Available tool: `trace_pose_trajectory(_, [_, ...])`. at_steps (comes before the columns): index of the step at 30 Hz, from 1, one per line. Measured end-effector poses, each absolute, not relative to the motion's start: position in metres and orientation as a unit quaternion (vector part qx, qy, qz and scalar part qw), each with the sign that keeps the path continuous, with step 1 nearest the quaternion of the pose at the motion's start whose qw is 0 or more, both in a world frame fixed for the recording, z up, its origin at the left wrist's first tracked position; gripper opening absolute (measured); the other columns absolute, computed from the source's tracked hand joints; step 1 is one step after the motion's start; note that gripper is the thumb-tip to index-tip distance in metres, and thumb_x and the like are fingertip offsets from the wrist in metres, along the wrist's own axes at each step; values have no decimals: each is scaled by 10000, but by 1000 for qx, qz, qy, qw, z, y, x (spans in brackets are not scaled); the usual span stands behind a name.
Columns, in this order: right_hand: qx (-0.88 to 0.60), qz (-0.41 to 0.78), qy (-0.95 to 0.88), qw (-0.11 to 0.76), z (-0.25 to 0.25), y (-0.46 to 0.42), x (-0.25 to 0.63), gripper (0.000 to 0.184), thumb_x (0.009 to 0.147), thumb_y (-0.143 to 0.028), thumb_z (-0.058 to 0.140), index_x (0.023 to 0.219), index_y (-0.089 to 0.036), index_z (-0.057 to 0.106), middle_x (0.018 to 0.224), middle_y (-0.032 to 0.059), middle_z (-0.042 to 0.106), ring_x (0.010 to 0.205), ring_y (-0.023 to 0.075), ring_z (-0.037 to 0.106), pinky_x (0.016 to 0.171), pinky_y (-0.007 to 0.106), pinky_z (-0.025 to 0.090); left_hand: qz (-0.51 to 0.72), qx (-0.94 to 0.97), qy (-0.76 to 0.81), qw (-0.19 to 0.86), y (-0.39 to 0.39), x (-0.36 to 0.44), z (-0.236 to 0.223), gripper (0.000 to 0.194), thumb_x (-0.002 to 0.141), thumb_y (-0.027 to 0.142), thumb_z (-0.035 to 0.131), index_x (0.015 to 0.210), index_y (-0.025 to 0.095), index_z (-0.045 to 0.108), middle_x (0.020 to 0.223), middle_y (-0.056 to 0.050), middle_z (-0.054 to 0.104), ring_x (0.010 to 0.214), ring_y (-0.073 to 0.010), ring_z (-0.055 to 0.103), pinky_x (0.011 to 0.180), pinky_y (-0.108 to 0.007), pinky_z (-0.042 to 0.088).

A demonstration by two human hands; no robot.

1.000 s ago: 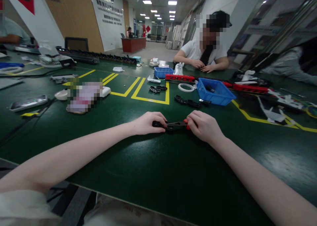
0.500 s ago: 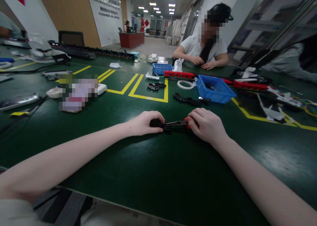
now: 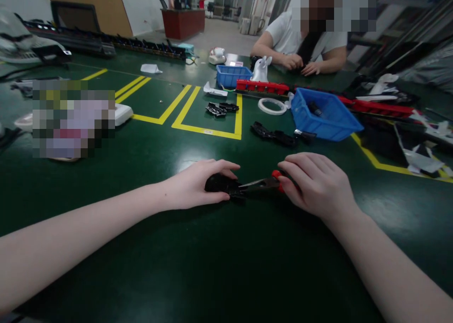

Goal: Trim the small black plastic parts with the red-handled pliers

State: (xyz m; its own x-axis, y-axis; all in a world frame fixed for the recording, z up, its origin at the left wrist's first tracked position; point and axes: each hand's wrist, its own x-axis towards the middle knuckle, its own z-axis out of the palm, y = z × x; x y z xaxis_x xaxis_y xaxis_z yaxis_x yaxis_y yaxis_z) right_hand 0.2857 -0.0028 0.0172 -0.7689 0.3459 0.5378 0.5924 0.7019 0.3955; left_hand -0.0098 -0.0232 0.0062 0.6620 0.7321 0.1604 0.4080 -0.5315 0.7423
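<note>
My right hand [image 3: 316, 181] is closed round the red handles of a pair of long-nosed pliers [image 3: 261, 184]. The jaws point left and reach a small black part [image 3: 222, 185]; whether they grip it I cannot tell. My left hand [image 3: 194, 183] curls round that part from the left, thumb against its near side and fingers arched over the far side. The part rests low over the green table [image 3: 198, 257], and some of it is hidden by the hand. Beyond my hands lie more black pieces [image 3: 272, 135].
A blue bin [image 3: 325, 117] holding dark parts stands behind my right hand, with a white ring [image 3: 272, 106] beside it. Farther back are a smaller blue bin [image 3: 231, 76] and a red strip [image 3: 264, 87]. A person [image 3: 279, 44] sits opposite. A blurred-out object [image 3: 81, 120] lies left.
The view has tilted down and come closer. My left fingers have loosened and lifted a little from the black part. The pliers now slant more, their handles higher than the jaws.
</note>
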Motion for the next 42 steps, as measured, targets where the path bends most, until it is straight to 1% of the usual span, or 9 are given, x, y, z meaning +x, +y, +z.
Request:
trace_pose_trajectory(8, [-245,-259,-911,208,18,-5,283,179,916,-247,566,979,-105,656,926,151,679,864,263,628,747,387,533,226,871,307,310,-25,-10,6,533,870,158,698,1356,226,492,1234,-50,679,1114,-199,623,951,-351,499])
trace_pose_trajectory(12, [-231,-250,-918,204,18,-7,282,170,908,-241,568,944,-103,660,901,150,675,837,259,620,728,384,533,221,896,282,264,-26,-11,6,507,896,197,692,1358,214,485,1245,-63,661,1112,-201,605,958,-351,498])
trace_pose_trajectory(19, [-228,-248,-921,195,19,-7,277,157,898,-201,552,875,-99,669,856,149,674,796,254,612,694,379,525,214,902,278,250,-25,-10,5,467,914,242,679,1342,199,499,1213,-62,668,1088,-204,615,927,-349,510])
trace_pose_trajectory(23, [-252,-210,-925,192,15,-6,275,168,913,-180,526,833,-112,657,819,127,667,752,231,608,644,360,507,208,905,281,244,-24,-9,7,331,925,261,661,1238,185,582,1186,-66,676,1070,-207,626,925,-352,495])
trace_pose_trajectory(26, [-288,-157,-918,222,11,-6,276,193,935,-163,483,832,-124,642,813,109,662,715,204,599,606,342,485,201,900,293,253,-23,-8,9,274,925,276,659,1182,189,621,1190,-65,674,1086,-215,627,927,-360,474])
trace_pose_trajectory(30, [-330,-96,-904,253,9,-9,273,227,956,-162,432,837,-152,626,834,89,662,723,190,603,618,336,484,211,887,311,270,-23,-7,12,305,899,324,696,1176,205,650,1270,-66,643,1171,-241,594,970,-389,442])
trace_pose_trajectory(33, [-343,-73,-900,260,10,-12,268,238,963,-177,419,833,-165,618,840,82,660,726,185,604,618,329,480,235,873,318,284,-22,-6,12,241,897,302,699,1123,219,695,1282,-61,641,1193,-249,585,1008,-412,424])
trace_pose_trajectory(39, [-360,-49,-890,275,9,-16,256,250,968,-185,409,826,-172,615,844,79,653,736,181,607,635,327,481,286,832,292,376,-20,-6,11,105,921,229,660,974,181,737,1181,-63,663,1079,-194,638,922,-334,507])
trace_pose_trajectory(42, [-369,-43,-887,274,9,-17,255,244,967,-191,412,839,-179,620,858,82,654,748,186,606,647,336,483,289,836,291,365,-21,-6,12,99,923,227,652,921,174,735,1102,-59,674,1013,-186,648,894,-333,514])
